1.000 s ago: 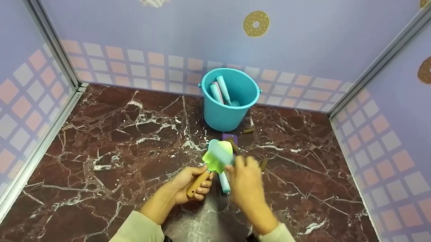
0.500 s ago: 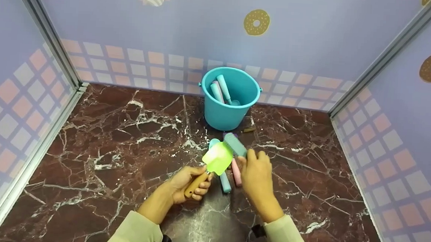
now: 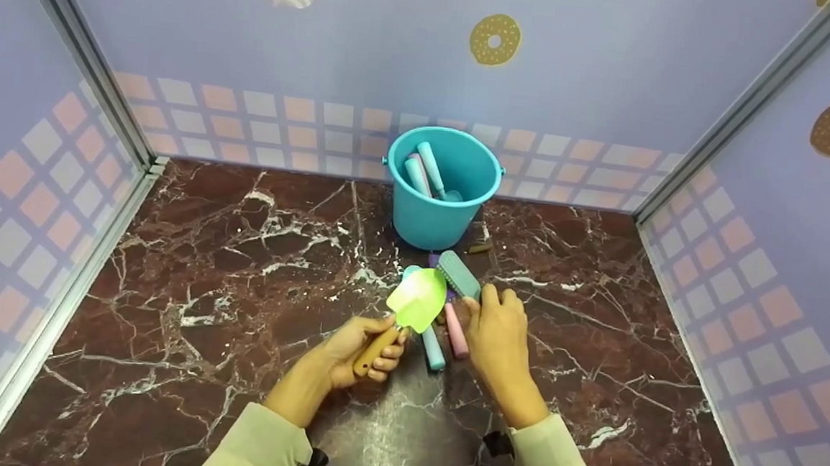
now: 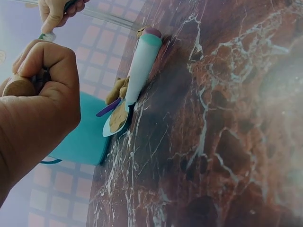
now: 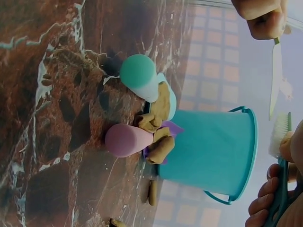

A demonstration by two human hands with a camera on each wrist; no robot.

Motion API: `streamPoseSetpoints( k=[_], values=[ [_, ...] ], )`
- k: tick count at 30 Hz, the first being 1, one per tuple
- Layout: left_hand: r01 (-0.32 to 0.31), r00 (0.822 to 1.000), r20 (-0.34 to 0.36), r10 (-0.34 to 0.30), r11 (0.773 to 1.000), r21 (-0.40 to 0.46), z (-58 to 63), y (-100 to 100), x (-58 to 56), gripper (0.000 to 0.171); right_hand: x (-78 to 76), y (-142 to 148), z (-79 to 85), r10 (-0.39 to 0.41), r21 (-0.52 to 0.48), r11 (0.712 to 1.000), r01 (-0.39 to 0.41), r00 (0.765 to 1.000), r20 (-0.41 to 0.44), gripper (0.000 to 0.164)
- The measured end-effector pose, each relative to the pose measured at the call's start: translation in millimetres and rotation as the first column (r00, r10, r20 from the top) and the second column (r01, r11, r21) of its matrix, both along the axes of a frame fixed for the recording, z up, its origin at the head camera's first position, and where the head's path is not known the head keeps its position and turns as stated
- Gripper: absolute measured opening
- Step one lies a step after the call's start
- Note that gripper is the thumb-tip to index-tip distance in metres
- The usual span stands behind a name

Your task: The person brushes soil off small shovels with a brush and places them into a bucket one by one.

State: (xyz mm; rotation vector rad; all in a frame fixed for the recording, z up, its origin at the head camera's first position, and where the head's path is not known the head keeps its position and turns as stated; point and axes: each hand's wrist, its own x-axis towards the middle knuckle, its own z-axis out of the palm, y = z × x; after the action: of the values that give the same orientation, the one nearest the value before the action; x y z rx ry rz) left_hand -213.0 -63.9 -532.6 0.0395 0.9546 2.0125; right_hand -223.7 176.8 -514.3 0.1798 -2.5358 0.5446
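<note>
My left hand (image 3: 361, 348) grips the tan handle of a trowel with a bright yellow-green blade (image 3: 418, 302), held above the floor. My right hand (image 3: 498, 339) holds a green scrub brush (image 3: 459, 273) by its handle, just right of the blade. The brush's white bristles (image 5: 279, 135) show in the right wrist view, apart from the blade. Beneath lie a light-blue toy shovel (image 3: 433, 351) and a purple toy shovel with a pink handle (image 3: 456, 333). Brown, clay-like lumps (image 5: 161, 150) lie on these two shovels.
A turquoise bucket (image 3: 430, 223) stands behind the hands near the back wall, with several pale-handled tools (image 3: 430, 163) inside. Brown pieces (image 3: 479, 250) and white specks lie on the marbled floor (image 3: 237, 308). Patterned walls enclose the left, back and right.
The brush, earlier blurred across the trowel blade, has moved right, off the blade, uncovering the pink handle. The left hand keeps its grip, with the trowel shifted slightly.
</note>
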Motion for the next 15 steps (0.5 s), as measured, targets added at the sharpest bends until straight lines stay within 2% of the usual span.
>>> streamPoseSetpoints(
  k=[7,15],
  values=[
    [-0.038,0.999,-0.012,0.037,0.998,-0.045,11.2,3.4,-15.4,0.036,1.3,12.5,0.9,-0.014,-0.039,0.999,0.016,0.999,0.040,0.035],
    [-0.104,0.994,-0.039,0.101,0.989,-0.102,42.0,8.3,-54.1,0.034,5.8,20.8,-3.0,-0.024,-0.053,0.998,0.028,0.997,0.075,0.033]
  ],
)
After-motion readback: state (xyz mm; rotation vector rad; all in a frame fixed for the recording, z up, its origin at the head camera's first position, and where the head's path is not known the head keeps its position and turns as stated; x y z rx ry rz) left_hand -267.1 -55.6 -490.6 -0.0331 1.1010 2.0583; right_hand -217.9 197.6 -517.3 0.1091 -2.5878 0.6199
